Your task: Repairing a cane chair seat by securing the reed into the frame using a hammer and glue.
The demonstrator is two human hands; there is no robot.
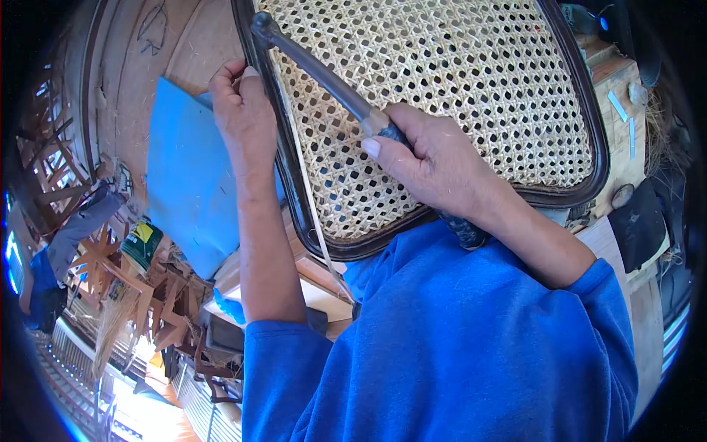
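A woven cane panel (442, 66) in a dark, glossy wooden frame (300, 214) lies tilted before me. My right hand (442, 158) is wrapped round the dark grip of a hammer (324, 74) with a grey metal shaft. Its small rounded head sits over the frame's upper left side. My left hand (247, 110) is beside that same side, thumb and fingers pinched together; whatever lies between them is hidden. A thin pale cane strip (305, 173) follows the inner left edge of the frame, and its loose end hangs past the lower left corner toward my shirt.
Beneath my left forearm is a blue sheet (188, 177) on a wooden surface. Wooden pieces, a green and yellow packet (141, 243) and loose fibres crowd the left side. At right, a wooden bench (622, 96) bears small scraps and a dark cloth (639, 225).
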